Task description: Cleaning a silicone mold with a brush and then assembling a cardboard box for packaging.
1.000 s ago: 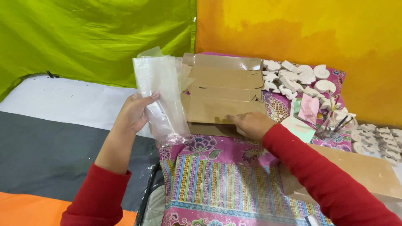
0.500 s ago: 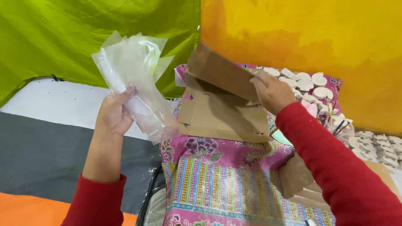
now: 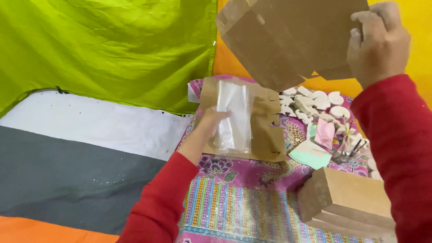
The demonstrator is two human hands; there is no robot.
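Note:
My right hand (image 3: 378,40) is raised near the top right and grips a flat brown cardboard box blank (image 3: 279,36) by its edge, tilted in the air. My left hand (image 3: 209,123) rests on a stack of clear plastic bags (image 3: 234,114), pressing it down onto another flat brown cardboard blank (image 3: 265,135) that lies on the patterned pink cloth (image 3: 252,207). Both arms wear red sleeves.
A stack of brown cardboard pieces (image 3: 348,198) lies at the lower right. White cut-out shapes (image 3: 315,101) are spread behind, with pink and green paper pieces (image 3: 317,144) and thin sticks (image 3: 353,150). Green (image 3: 112,49) and yellow cloth hang behind; a grey, white and orange mat (image 3: 76,175) lies left.
My right hand has lifted the cardboard blank high toward the top right. My left hand has brought the plastic bags down from the air onto the cardboard lying on the cloth.

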